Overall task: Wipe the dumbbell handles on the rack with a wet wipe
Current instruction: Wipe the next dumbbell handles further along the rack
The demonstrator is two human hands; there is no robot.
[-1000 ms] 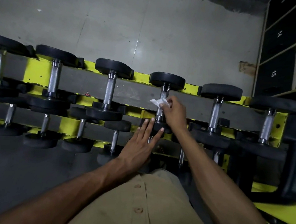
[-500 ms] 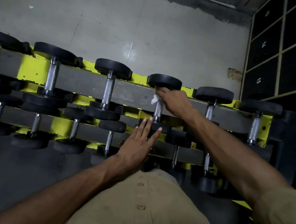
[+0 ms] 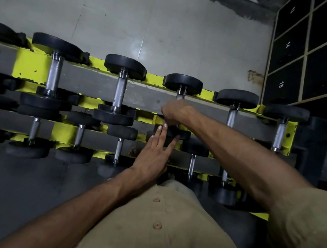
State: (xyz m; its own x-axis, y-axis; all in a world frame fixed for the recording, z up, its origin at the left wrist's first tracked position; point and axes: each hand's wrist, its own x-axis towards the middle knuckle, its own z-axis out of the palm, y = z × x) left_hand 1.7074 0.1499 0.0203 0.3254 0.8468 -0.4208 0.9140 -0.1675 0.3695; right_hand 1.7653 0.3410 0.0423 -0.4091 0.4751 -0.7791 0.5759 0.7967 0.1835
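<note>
**Right hand round a top-row dumbbell handle, left hand flat against its near weight**

The right hand (image 3: 174, 111) reaches across the yellow rack (image 3: 31, 67) and is curled tight round the handle (image 3: 181, 95) of the fourth dumbbell (image 3: 183, 81) on the top row. Only a short bright stretch of the bar shows, between the knuckles and the far weight (image 3: 195, 85). The fingers hide the rest, and whether a wipe sits under them cannot be told.

The left hand (image 3: 153, 155) lies below it, spread wide with the fingers (image 3: 164, 129) straight and holding nothing; the fingertips press on the near weight (image 3: 184, 135) of the same dumbbell, just under the right hand.

That dumbbell rests across the grey rail (image 3: 145, 98) of the top row, upright in this view. It has neighbours on both sides: one just to the left (image 3: 119, 91); another further left (image 3: 54, 74); two more to the right (image 3: 232, 115) (image 3: 279, 134), all lying the same way.

A lower row of smaller dumbbells (image 3: 78, 135) runs nearer the person, and the left forearm partly covers it.

Behind the rack is a pale grey tiled surface (image 3: 129, 19). At the upper right stands a dark set of cubbyholes (image 3: 325, 70) with white numbers, 12, 14 and 15 among them.

A tan buttoned shirt (image 3: 167, 235) fills the bottom of the view, and a dark floor mat (image 3: 10, 188) lies to its left.
</note>
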